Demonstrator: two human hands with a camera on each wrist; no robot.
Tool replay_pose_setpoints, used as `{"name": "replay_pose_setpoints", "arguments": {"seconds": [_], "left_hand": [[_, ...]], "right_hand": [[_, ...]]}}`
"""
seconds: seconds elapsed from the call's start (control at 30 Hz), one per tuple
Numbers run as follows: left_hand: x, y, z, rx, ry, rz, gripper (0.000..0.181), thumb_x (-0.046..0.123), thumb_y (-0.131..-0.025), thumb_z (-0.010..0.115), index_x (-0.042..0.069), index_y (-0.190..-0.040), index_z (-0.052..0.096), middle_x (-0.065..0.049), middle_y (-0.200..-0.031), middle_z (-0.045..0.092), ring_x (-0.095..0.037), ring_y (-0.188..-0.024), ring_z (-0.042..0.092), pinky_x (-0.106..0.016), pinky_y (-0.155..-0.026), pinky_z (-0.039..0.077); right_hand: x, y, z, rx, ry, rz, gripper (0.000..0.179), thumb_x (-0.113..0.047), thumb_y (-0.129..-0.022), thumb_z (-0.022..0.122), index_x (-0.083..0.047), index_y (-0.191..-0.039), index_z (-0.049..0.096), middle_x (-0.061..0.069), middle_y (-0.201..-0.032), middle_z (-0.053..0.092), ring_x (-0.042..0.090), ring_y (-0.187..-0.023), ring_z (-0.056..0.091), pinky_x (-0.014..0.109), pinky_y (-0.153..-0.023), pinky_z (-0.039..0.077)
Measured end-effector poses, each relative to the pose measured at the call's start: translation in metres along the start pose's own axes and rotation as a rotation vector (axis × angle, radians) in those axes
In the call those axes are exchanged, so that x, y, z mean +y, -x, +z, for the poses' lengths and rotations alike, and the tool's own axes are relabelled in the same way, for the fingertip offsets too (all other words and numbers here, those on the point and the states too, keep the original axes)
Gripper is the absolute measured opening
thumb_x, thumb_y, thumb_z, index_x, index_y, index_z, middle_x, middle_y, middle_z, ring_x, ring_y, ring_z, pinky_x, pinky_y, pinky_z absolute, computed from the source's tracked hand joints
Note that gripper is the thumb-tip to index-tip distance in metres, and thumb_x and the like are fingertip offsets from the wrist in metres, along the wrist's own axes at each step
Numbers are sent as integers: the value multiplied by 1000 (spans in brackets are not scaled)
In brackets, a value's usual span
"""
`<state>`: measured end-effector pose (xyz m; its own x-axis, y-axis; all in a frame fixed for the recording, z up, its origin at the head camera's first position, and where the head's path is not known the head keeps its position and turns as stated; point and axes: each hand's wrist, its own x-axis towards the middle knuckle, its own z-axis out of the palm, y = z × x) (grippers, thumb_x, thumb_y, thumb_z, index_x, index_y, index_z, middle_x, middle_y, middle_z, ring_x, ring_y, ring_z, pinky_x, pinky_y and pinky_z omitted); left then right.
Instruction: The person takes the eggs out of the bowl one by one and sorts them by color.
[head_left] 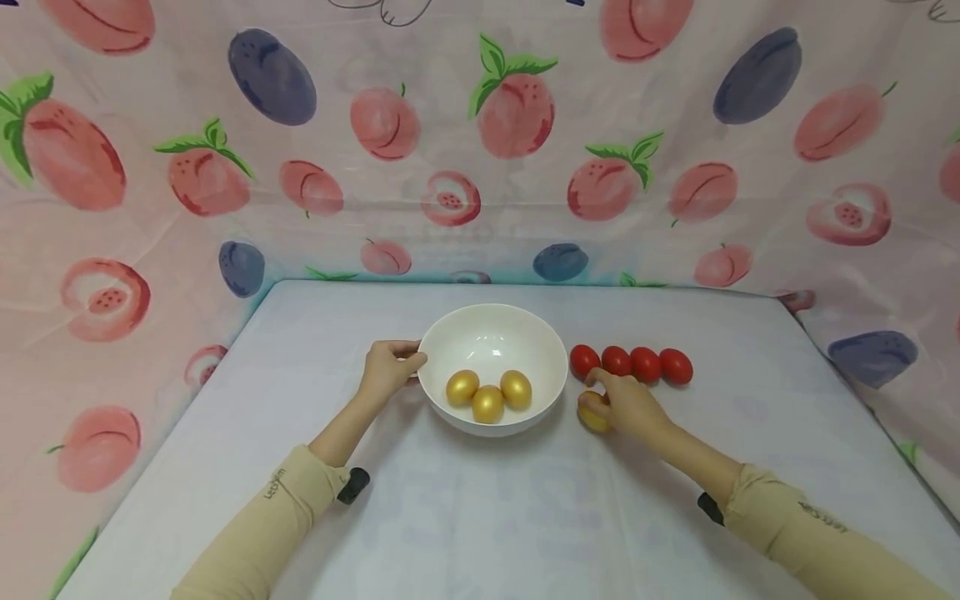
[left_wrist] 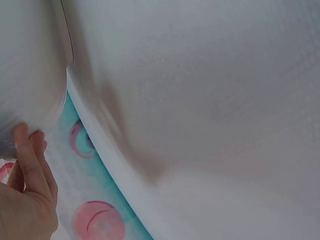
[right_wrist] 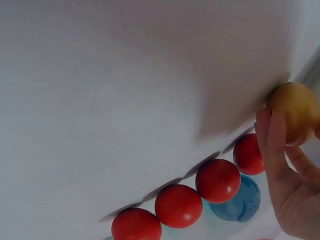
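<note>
A white bowl [head_left: 487,325] stands mid-table with three shiny gold eggs [head_left: 487,403] in its near part. At the bowl's left rim my left hand [head_left: 386,367] pinches the edge between thumb and fingers; the left wrist view shows its fingertips against the bowl's outer wall [left_wrist: 30,65]. To the right of the bowl, my right hand [head_left: 633,404] holds another gold egg [head_left: 593,418] low over the table. In the right wrist view the fingers lie along the side of that gold egg [right_wrist: 294,112]. Several red eggs [head_left: 646,364] line up just behind this hand.
A white cloth covers the table [head_left: 480,517]. Behind it and at both sides hangs a fruit-printed curtain [head_left: 300,233]. The row of red eggs begins close to the bowl's right side and runs rightward.
</note>
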<state>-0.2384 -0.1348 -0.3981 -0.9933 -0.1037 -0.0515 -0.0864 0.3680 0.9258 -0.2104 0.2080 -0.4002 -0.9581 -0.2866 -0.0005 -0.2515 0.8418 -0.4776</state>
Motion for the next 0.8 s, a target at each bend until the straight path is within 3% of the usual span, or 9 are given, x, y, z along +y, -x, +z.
{"name": "replay_pose_setpoints", "arguments": {"seconds": [0.1, 0.27, 0.5, 0.67, 0.8], "left_hand": [[0, 0, 0, 2, -4, 2, 33, 6, -84, 60, -5, -115, 64, -24, -105, 67, -10, -71, 63, -24, -62, 60], [1, -1, 0, 2, -10, -3, 33, 6, -84, 60, -4, -115, 65, -23, -105, 67, -10, -72, 63, -24, -63, 60], [0, -1, 0, -1, -1, -1, 33, 5, -85, 60, -5, -116, 64, -24, -105, 66, -11, -74, 64, -26, -64, 61], [-1, -1, 0, -1, 3, -2, 33, 5, -85, 60, -5, -116, 64, -24, -106, 66, -11, -74, 64, -26, -64, 61], [-1, 0, 0, 0, 7, 2, 33, 5, -84, 60, -5, -116, 64, -24, -105, 66, -11, -74, 65, -26, -64, 61]], "right_hand": [[0, 1, 1, 19, 23, 1, 25, -23, -86, 68, -6, -102, 59, 1, -56, 50, 13, -53, 46, 20, -47, 41], [0, 2, 1, 33, -3, -24, 29, -24, -86, 68, -5, -107, 63, 3, -73, 62, 16, -68, 54, 23, -56, 51], [1, 7, 3, 29, -27, -36, 27, -22, -87, 68, -7, -109, 65, 1, -79, 63, 15, -74, 54, 19, -60, 52], [2, 9, -3, -47, -55, -12, 26, -23, -86, 68, -8, -107, 66, 2, -89, 66, 16, -80, 55, 23, -65, 56], [3, 9, -9, -138, -72, 2, 43, -20, -78, 75, -4, -116, 63, 10, -103, 65, 19, -83, 55, 27, -67, 57]]}}
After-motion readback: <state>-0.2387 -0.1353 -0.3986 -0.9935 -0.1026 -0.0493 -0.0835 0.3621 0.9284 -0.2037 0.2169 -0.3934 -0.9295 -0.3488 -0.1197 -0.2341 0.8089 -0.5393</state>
